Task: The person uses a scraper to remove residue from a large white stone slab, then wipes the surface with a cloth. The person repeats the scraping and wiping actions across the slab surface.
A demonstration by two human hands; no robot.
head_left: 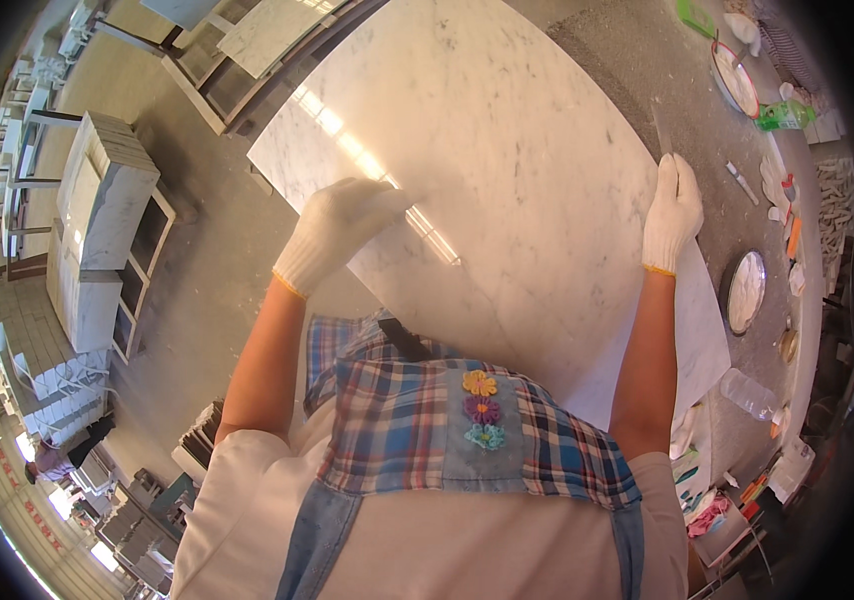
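Both gloved hands hold the white marble slab (487, 150) at centre frame by opposite edges, balancing it. Left hand (339, 232) closes its grip on the near-left edge; right hand (671, 210) clasps the right edge above the bench (737, 400).

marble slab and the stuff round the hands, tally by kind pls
marble slab: 1
knit gloves, left hand and right hand, each gripping a slab edge: 2
crochet flowers on the plaid bib: 3
round mirror at the right: 1
total: 7
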